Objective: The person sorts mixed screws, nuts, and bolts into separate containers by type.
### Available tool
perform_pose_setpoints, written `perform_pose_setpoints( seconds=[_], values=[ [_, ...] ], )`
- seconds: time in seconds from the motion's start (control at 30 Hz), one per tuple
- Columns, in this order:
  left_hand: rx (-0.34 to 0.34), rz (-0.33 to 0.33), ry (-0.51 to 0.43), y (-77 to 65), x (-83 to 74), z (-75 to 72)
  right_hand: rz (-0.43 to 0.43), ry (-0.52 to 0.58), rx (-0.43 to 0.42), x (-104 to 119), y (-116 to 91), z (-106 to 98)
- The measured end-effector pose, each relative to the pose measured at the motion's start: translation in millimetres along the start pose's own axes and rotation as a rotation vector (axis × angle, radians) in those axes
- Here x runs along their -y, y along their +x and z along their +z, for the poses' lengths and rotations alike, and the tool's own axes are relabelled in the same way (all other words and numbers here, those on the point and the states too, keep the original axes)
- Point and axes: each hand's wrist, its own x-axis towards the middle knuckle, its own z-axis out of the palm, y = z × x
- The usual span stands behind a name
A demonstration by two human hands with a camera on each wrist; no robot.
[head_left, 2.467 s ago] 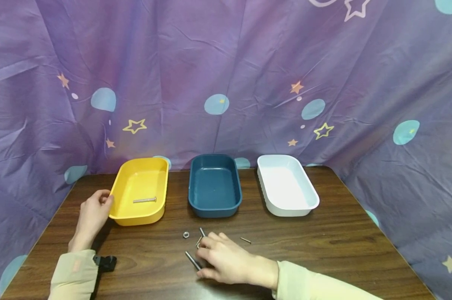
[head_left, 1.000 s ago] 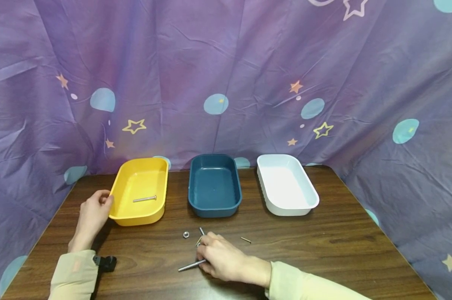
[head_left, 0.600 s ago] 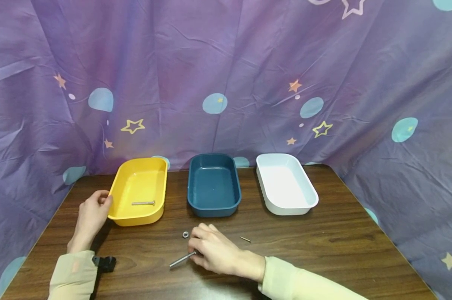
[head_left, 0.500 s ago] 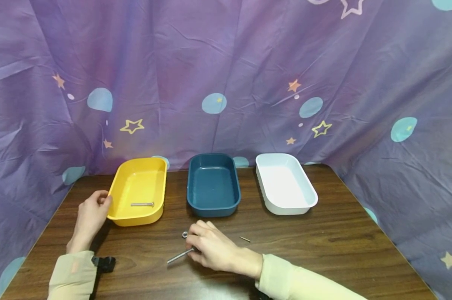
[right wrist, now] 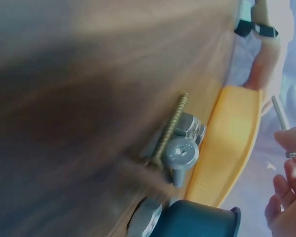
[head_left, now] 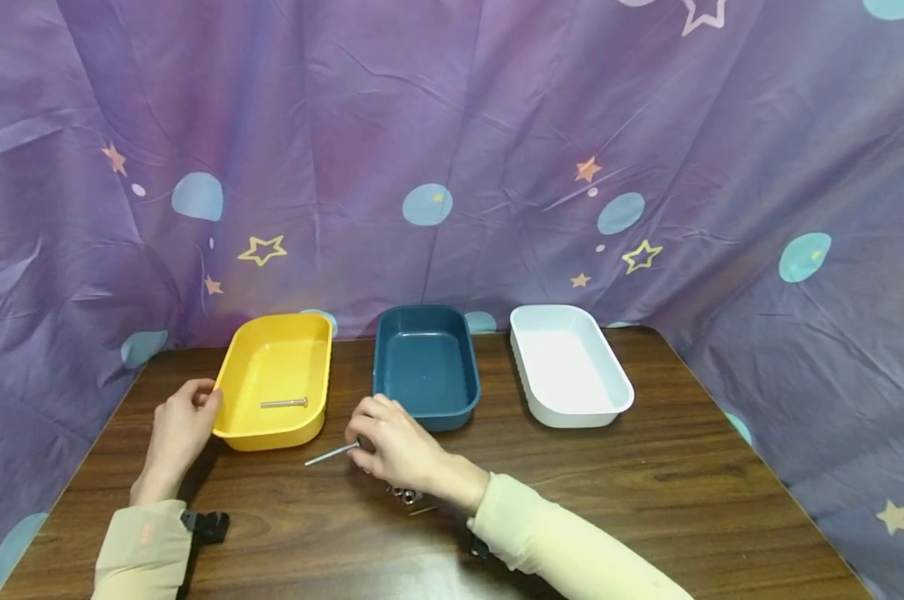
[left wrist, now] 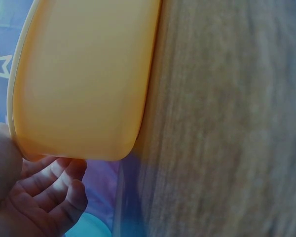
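My right hand (head_left: 395, 446) pinches a long silver bolt (head_left: 330, 455) between thumb and fingertips. The hand is over the table, by the near left corner of the dark blue tray (head_left: 452, 414). The bolt's shaft points left, toward the yellow tray (head_left: 272, 437); in the right wrist view its head shows by the fingertips. My left hand (head_left: 177, 433) grips the yellow tray's left side, thumb at the rim and fingers against the outer wall in the left wrist view. Another bolt (head_left: 284, 403) lies inside this tray.
A white tray (head_left: 626, 406) stands at the right. Below my right forearm several small metal parts lie on the wooden table (head_left: 646, 517), among them a brass-coloured screw (right wrist: 173, 123), a bolt with a round head (right wrist: 181, 153) and a nut (right wrist: 145, 219). A patterned purple curtain (head_left: 362, 167) hangs behind.
My right hand has taken hold of the bolt from the table, lifted it and moved left and away from me, toward the trays. My left hand keeps its grip on the yellow tray.
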Motion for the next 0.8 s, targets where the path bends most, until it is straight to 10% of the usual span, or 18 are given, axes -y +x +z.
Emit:
perform_pose_setpoints(
  seconds=[0.8],
  values=[
    [0.019,-0.023,0.0,-1.8,1.5,-0.5,0.241,0.152,-0.261,-10.0,73.8,56.1]
  ],
)
